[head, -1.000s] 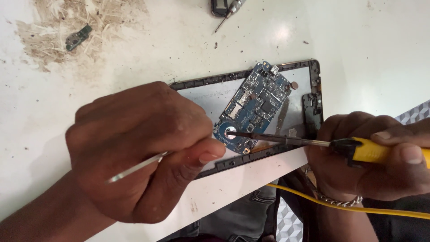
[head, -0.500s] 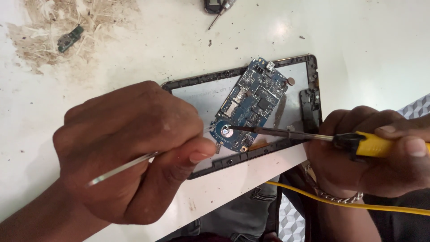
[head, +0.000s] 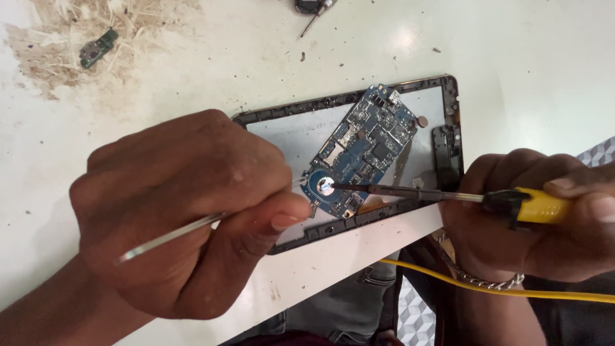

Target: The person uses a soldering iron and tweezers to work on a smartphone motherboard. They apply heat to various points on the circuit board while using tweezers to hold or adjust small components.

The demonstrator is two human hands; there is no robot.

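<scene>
Currently mid-solder, by the look of it. Right hand (head: 538,224) is wrapped around a yellow-handled soldering iron (head: 448,195), tip resting on the round silver pad at the lower end of the blue circuit board (head: 365,154). Left hand (head: 186,211) pinches a thin metal rod (head: 170,236) (tweezers or solder wire, can't tell) aimed at the same pad; its far end is hidden behind the fingers.

Board lies tilted inside an opened tablet frame (head: 282,240), on the frame's silver inner plate, near the table (head: 525,70) edge. So: device already opened, board exposed, 1 joint being worked. Left, as far as I can judge: finishing that joint and closing up; no back cover in view.

Elsewhere: a small green board (head: 97,48) lies on a brown stain top left, and a yellow cable (head: 487,288) trails off to the right.
</scene>
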